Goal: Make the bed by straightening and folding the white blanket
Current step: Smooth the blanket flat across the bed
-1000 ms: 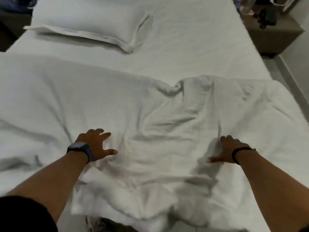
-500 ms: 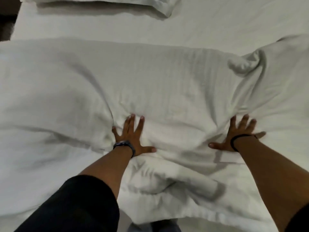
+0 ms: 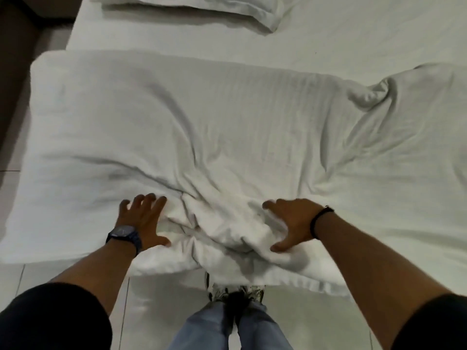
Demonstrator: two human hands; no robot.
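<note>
The white blanket (image 3: 227, 127) lies across the bed, wrinkled, with a bunched heap of folds at its near edge and a small knot of cloth (image 3: 369, 94) at the far right. My left hand (image 3: 141, 221), wearing a dark watch, rests flat on the blanket left of the heap, fingers spread. My right hand (image 3: 290, 223), with a black wristband, lies on the heap from the right, fingers spread and curved over the cloth. The blanket's near hem hangs over the bed's edge above my feet.
A white pillow (image 3: 202, 8) lies at the head of the bed on the white sheet (image 3: 353, 39). Pale tiled floor (image 3: 164, 311) runs along the near side, where my jeans and shoes (image 3: 235, 294) stand. Dark floor or furniture is at the far left.
Both hands have slid back toward the near edge and closer together, gathering the blanket into a heap between them. My view has tipped down, showing my legs and the floor.
</note>
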